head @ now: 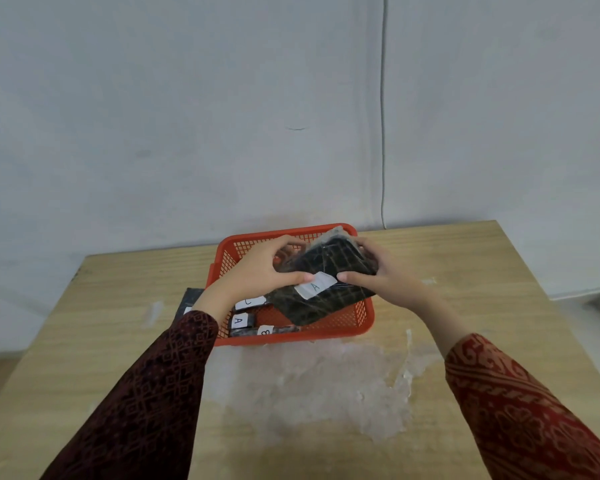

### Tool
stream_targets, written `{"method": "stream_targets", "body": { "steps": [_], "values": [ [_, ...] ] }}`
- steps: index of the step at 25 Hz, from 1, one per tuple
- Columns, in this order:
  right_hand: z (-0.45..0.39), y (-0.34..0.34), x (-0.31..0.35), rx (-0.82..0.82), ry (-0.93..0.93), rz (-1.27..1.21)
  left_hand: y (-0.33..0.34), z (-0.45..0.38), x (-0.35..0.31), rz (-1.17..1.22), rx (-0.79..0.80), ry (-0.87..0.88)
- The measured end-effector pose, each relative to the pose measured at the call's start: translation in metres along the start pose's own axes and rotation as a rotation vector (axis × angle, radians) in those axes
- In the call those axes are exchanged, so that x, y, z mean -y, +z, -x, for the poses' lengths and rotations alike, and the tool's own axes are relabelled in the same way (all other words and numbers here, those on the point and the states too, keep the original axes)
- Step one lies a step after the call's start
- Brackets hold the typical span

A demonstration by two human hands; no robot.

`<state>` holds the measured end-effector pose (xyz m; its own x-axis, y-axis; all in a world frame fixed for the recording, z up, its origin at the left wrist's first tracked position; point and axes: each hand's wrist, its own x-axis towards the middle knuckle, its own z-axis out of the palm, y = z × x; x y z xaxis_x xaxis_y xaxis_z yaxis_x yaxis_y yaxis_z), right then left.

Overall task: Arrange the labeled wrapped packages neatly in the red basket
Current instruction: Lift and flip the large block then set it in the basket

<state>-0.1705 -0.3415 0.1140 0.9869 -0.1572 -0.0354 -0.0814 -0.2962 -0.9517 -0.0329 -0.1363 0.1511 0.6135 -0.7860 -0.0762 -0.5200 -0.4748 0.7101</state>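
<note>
A red mesh basket (361,323) stands on the wooden table (499,306). Over its right half I hold a large dark wrapped package (329,268), tilted, with a white label marked A (315,286). My left hand (260,268) grips its left side and my right hand (378,268) its right side. In the basket's near left corner lie smaller dark packages: one labelled A (239,321), one labelled B (266,330), and one whose label (250,302) reads like C. Another dark package (190,299) lies on the table left of the basket, partly hidden by my left arm.
The table backs onto a pale wall with a thin cable (382,133) running down it. A whitish worn patch (309,382) covers the tabletop in front of the basket. The table's edges fall away at left and right.
</note>
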Motion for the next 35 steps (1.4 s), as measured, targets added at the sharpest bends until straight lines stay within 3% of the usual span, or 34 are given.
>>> {"method": "stream_targets", "body": {
  "steps": [4, 6, 11, 15, 17, 22, 24, 29, 32, 35],
  "values": [
    [-0.011, -0.006, 0.035, 0.197, -0.033, 0.282, 0.001, 0.006, -0.022, 0.042, 0.068, 0.074],
    [-0.016, -0.007, 0.044, 0.180, -0.034, 0.305, 0.000, 0.007, -0.022, 0.099, 0.031, 0.073],
    [-0.008, 0.001, 0.019, -0.018, 0.082, 0.041, 0.018, 0.028, 0.018, 0.421, -0.107, -0.118],
    [-0.003, 0.025, -0.013, -0.177, 0.245, -0.247, 0.061, 0.038, 0.050, 0.999, -0.308, -0.324],
    [-0.005, 0.042, -0.026, -0.229, 0.337, -0.299, 0.076, 0.034, 0.054, 1.114, -0.432, -0.395],
    [-0.025, 0.069, -0.041, -0.455, 0.373, 0.086, 0.082, -0.010, 0.063, 0.863, -0.659, -0.651],
    [-0.037, 0.072, -0.043, -0.430, 0.336, 0.150, 0.081, -0.033, 0.072, 0.687, -0.684, -0.666],
    [-0.068, 0.077, -0.067, -0.176, 0.320, 0.530, 0.093, -0.062, 0.089, 0.525, -0.504, -0.527],
    [-0.082, 0.074, -0.081, -0.095, 0.329, 0.651, 0.105, -0.064, 0.106, 0.396, -0.411, -0.387],
    [-0.089, 0.078, -0.090, -0.052, 0.304, 0.730, 0.111, -0.064, 0.124, 0.202, -0.297, -0.391]
  ]
}}
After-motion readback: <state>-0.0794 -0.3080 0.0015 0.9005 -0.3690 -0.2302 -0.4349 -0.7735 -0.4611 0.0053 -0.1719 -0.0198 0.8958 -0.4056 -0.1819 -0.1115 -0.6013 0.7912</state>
